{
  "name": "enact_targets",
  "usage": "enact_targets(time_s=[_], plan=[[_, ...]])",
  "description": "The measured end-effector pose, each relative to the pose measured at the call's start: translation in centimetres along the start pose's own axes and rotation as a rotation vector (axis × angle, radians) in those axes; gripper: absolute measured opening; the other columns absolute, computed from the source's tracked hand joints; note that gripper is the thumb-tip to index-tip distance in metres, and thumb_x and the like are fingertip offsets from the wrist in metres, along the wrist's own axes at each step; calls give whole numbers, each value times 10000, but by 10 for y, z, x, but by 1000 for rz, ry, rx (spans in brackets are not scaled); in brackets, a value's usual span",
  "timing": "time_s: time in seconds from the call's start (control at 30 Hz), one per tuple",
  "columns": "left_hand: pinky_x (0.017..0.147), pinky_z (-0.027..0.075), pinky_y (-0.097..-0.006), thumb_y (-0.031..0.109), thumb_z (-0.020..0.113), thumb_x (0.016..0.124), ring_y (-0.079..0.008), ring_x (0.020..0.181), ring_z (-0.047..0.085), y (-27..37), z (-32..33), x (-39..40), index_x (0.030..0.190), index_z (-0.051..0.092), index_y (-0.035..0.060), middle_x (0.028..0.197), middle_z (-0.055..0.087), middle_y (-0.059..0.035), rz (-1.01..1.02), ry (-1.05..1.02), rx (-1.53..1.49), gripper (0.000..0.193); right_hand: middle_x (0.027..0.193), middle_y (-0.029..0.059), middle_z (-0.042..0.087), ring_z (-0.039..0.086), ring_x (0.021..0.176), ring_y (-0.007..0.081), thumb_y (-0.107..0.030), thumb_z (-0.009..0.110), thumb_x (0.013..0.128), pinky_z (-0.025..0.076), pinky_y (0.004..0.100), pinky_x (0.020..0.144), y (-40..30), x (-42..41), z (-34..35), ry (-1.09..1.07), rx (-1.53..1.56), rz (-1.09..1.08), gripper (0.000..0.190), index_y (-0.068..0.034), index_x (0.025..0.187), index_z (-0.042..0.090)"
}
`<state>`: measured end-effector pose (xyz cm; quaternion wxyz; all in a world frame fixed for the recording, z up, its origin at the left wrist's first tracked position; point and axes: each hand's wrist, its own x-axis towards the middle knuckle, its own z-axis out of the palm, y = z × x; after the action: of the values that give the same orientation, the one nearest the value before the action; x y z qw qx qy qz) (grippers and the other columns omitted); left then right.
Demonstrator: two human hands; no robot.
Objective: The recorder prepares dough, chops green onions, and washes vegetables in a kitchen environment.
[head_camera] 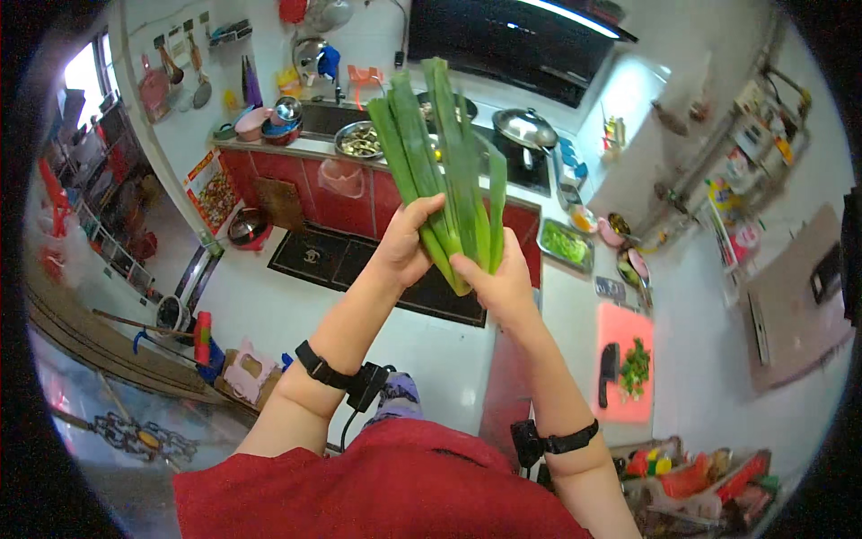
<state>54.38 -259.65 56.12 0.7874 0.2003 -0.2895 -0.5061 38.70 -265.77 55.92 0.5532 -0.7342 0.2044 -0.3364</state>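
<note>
A bunch of long green leek leaves (448,162) is held up in front of me, their tips pointing away from my body. My left hand (412,242) grips the left side of the lower part, thumb on top. My right hand (495,276) closes round the lower right side, its thumb across the front. To the right, a pink cutting board (626,397) lies on the counter, bearing a cleaver (609,370) with a dark blade and chopped green leaves (635,370).
A metal tray of green vegetables (567,244) stands on the right counter, near small bowls. Along the far counter are a sink (330,120), a bowl of sliced food (360,141) and a lidded pan (525,128) on the stove. A dark mat (323,259) covers part of the floor.
</note>
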Motion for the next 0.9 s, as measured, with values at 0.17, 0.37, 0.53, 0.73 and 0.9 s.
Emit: enact_targets(time_s=[0.17, 0.37, 0.53, 0.73, 0.9], plan=[[901, 496, -370, 139, 657, 883, -210, 1015, 615, 53, -73, 49, 1219, 510, -2, 1119, 618, -86, 175, 315, 264, 393, 875, 85, 604, 585, 654, 133, -151, 714, 821, 480, 266, 552, 33, 106, 47, 27, 125, 72, 376, -53, 1072, 452], [875, 508, -365, 74, 624, 898, -201, 1016, 609, 122, -165, 95, 1215, 509, 22, 1129, 600, -81, 436, 509, 70, 342, 764, 53, 532, 422, 459, 82, -70, 569, 887, 341, 208, 368, 61, 213, 88, 75, 432, 180, 258, -95, 1062, 381], [886, 514, -369, 42, 608, 901, -205, 1025, 609, 162, -216, 111, 1216, 509, 18, 1128, 600, -79, 410, 492, 102, 331, 780, 36, 534, 427, 456, 66, -127, 566, 911, 367, 202, 377, 79, 280, 115, -32, 403, 173, 312, -99, 1176, 402], [911, 507, -376, 40, 612, 898, -218, 1043, 604, 187, -245, 137, 1228, 506, 19, 1150, 597, -87, 489, 541, 81, 347, 898, 105, 602, 627, 747, 263, -164, 687, 842, 513, 360, 674, 95, 328, 199, -278, -21, -194, 484, -59, 1182, 359], [932, 494, -386, 34, 610, 894, -228, 1062, 595, 212, -288, 167, 1231, 503, 14, 1163, 596, -93, 559, 643, 102, 353, 977, 240, 618, 641, 913, 406, -188, 700, 830, 515, 439, 728, 101, 376, 239, -327, -405, -373, 513, -43, 1177, 351]])
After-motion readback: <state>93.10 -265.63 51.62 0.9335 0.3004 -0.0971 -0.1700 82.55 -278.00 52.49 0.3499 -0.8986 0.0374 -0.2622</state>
